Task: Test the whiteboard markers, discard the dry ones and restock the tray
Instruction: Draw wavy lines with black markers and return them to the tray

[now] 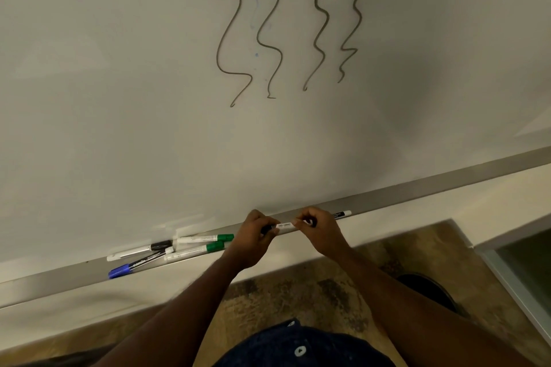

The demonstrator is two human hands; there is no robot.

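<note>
Both hands meet just above the tray [417,188], sharing one white-barrelled marker [284,226] held level between them. The left hand [256,237] has its grip clenched around the marker's dark end, and the right hand [316,228] has its grip pinched on the other end, thumb and fingers wrapped over the barrel, so only the short labelled middle shows between the two grips. Whether the cap is on or partly off cannot be told, since the fingers cover both ends. Just beyond the right grip, another marker [343,214] lies along the tray with its white end pointing away from the hands. On the far side of the left grip, a loose cluster rests in the tray: two green-capped markers [205,238] nearest that hand, lying side by side, then a black-capped marker [140,250] and a blue-capped marker [131,267] farther out, the blue one angled with its cap over the tray's front edge. Above the hands, the whiteboard [119,98] carries four wavy dark lines [268,39] running downward.
</note>
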